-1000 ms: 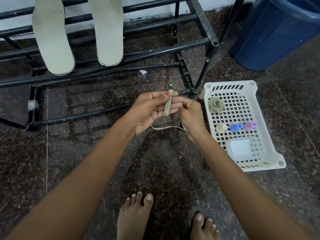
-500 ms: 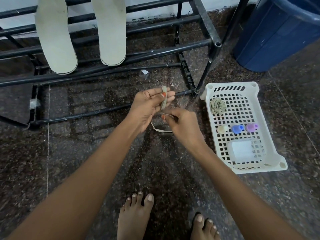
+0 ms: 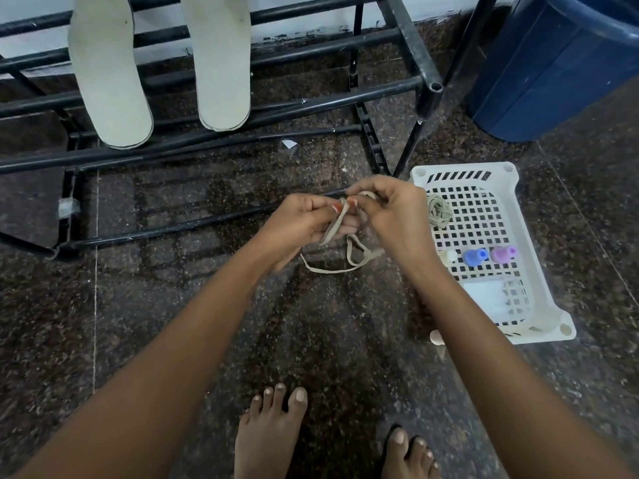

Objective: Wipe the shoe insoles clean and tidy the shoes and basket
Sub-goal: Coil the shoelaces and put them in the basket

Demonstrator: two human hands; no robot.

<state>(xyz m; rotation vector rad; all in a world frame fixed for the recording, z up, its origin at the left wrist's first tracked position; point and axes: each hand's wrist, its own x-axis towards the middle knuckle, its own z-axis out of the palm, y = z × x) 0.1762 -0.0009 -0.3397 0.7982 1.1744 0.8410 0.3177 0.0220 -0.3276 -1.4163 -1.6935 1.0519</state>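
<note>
Holding a beige shoelace (image 3: 332, 227) over the floor: left hand (image 3: 301, 223) pinches it, right hand (image 3: 390, 216) curls round its top end, fingertips meeting | slack loop hangs at 6 o'clock | white basket (image 3: 449, 167) at 3 o'clock of the hands | insoles (image 3: 107, 74) on black rack (image 3: 409, 39) at 11 o'clock

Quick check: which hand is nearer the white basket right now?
Right. The right hand sits by the basket, at its left edge; the left hand is farther left, across the lace both pinch.
</note>
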